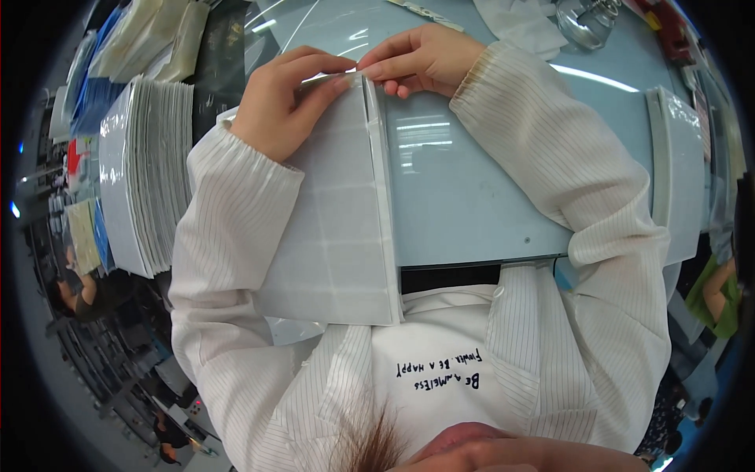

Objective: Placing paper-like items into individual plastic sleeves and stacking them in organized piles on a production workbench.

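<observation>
A white rectangular panel (pixel 330 212) with a faint grid of squares lies in front of me, left of the middle. Its near end overhangs the table edge and reaches my chest. A narrow pale border runs down its right side, and near the far corner a thin dark gap shows along it. At that far right corner my left hand (pixel 283 102) has thumb and forefinger closed on the edge. My right hand (pixel 425 61) pinches the same corner from the other side, its fingertips almost meeting the left ones. Whatever small piece may sit between the fingertips is hidden.
A tall stack of white panels (pixel 149 177) stands at the left, with plastic-wrapped packs (pixel 145 39) behind it. On the blue-grey table (pixel 472 197) are a white cloth or tissue (pixel 519 23) and a clear glass bottle (pixel 586 22). More white panels (pixel 678 173) stand at right.
</observation>
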